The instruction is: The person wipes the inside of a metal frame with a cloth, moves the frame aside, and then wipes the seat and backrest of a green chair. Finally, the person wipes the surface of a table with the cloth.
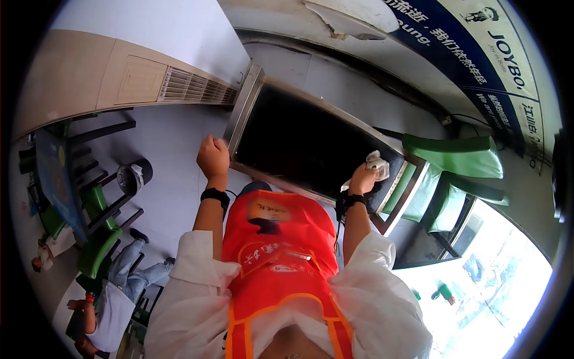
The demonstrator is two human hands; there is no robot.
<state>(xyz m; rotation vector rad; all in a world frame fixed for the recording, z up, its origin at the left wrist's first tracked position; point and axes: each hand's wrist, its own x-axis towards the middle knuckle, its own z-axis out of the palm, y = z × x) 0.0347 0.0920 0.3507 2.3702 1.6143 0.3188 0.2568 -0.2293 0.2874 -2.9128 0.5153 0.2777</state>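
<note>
My right hand [362, 179] is closed around a crumpled white cloth [378, 164]. It is over the right end of a long metal-framed piece with a dark, glossy inside [299, 143]. Part of the cloth hangs out below the fingers. Beside the left end of the metal frame [244, 116], my left hand [213, 157] is curled into a fist. No object sticks out of that fist, and its palm side is hidden.
Green-seated chairs [460, 157] stand close to the right end. A bin [133, 177] with a liner is on the floor at left, near a table [57, 173]. Another person [116, 305] sits at lower left. A cabinet with a vent grille [194, 87] stands behind.
</note>
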